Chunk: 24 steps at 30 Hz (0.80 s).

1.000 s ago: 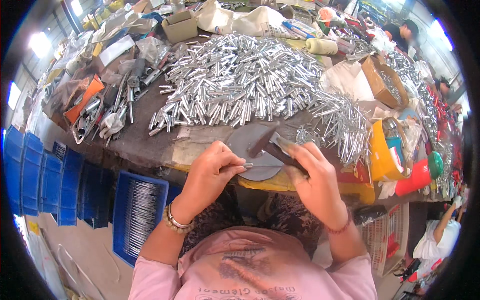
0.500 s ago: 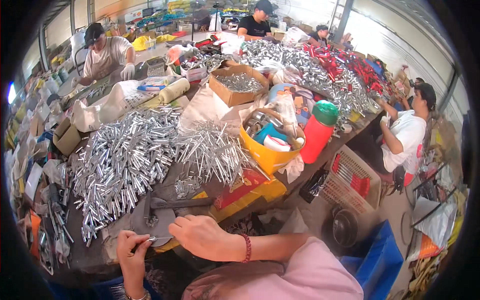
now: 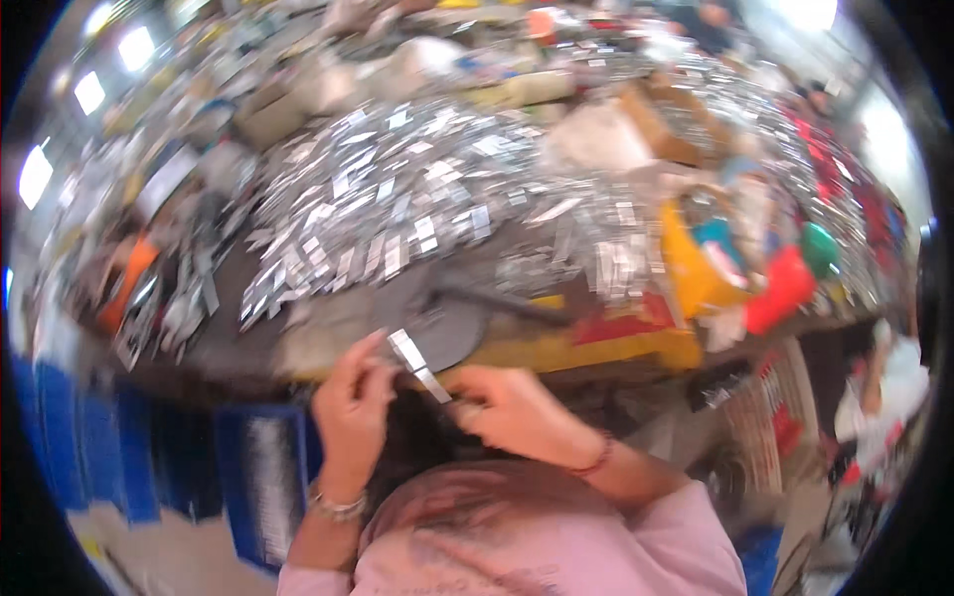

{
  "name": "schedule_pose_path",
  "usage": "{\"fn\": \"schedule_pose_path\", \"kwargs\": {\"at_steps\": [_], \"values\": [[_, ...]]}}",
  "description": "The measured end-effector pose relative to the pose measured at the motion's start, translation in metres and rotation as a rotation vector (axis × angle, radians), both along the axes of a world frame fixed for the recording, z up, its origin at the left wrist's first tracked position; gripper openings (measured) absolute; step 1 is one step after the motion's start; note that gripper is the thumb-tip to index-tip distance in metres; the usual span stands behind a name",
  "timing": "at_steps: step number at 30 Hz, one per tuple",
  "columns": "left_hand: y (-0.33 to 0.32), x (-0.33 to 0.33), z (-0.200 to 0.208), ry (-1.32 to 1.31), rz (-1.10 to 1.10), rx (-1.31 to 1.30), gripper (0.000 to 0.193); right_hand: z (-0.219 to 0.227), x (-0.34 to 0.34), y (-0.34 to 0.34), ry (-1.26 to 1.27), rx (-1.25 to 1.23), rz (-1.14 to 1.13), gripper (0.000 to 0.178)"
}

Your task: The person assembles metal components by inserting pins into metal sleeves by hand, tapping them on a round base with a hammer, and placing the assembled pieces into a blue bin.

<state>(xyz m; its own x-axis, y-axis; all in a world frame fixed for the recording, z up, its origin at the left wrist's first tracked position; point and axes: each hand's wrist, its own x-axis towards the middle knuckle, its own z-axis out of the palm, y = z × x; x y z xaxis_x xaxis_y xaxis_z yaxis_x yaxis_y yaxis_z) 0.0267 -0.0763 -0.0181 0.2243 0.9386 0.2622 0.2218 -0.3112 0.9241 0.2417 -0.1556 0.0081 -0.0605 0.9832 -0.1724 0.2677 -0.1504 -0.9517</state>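
Motion smears this view. A shiny metal rod (image 3: 419, 366), slim and with a dark band partway along, slants between my two hands in front of the bench edge. My left hand (image 3: 353, 412) has its fingertips pinched beside the rod's upper end. At the lower end, the bent fingers of my right hand (image 3: 517, 412) grip it. Just beyond my hands lies a dark round plate (image 3: 452, 333) with a dark bar (image 3: 507, 306) across it. Behind that spreads a big heap of short silvery metal tubes (image 3: 397, 199), with a smaller pile of thin metal rods (image 3: 616, 238) to its right.
On the bench's right stand a yellow bucket (image 3: 696, 273) with things in it and a red bottle (image 3: 780, 291) with a green lid. A cardboard box (image 3: 676, 124) sits farther back. Below on the left is a blue crate (image 3: 231, 477); a pale basket (image 3: 785, 397) stands at the right.
The view has swung left and down, so the bench sits farther right and blue crates show. Both hands now hold the piece nearer my body, and it points more upward.
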Motion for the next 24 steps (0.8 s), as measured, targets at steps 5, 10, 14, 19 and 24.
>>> {"fn": "schedule_pose_path", "kwargs": {"at_steps": [5,10,14,19,24], "values": [[-0.019,0.002,0.004,-0.217,-0.068,-0.452,0.052,0.003,-0.009,-0.006,0.188,-0.229,-0.047,0.023],[-0.024,-0.007,0.0,-0.335,-0.086,-0.541,0.057,-0.004,-0.025,-0.019,0.192,-0.198,-0.041,0.022],[-0.025,-0.018,-0.003,-0.496,-0.128,-0.672,0.063,-0.007,-0.037,-0.021,0.099,-0.137,-0.022,0.022],[-0.032,-0.024,-0.002,-0.461,-0.027,-0.598,0.068,-0.027,-0.056,-0.021,0.007,0.004,-0.008,0.025],[-0.035,-0.069,-0.014,-0.51,0.086,-0.579,0.062,-0.019,-0.042,-0.009,-0.141,0.222,-0.082,0.02]]}}
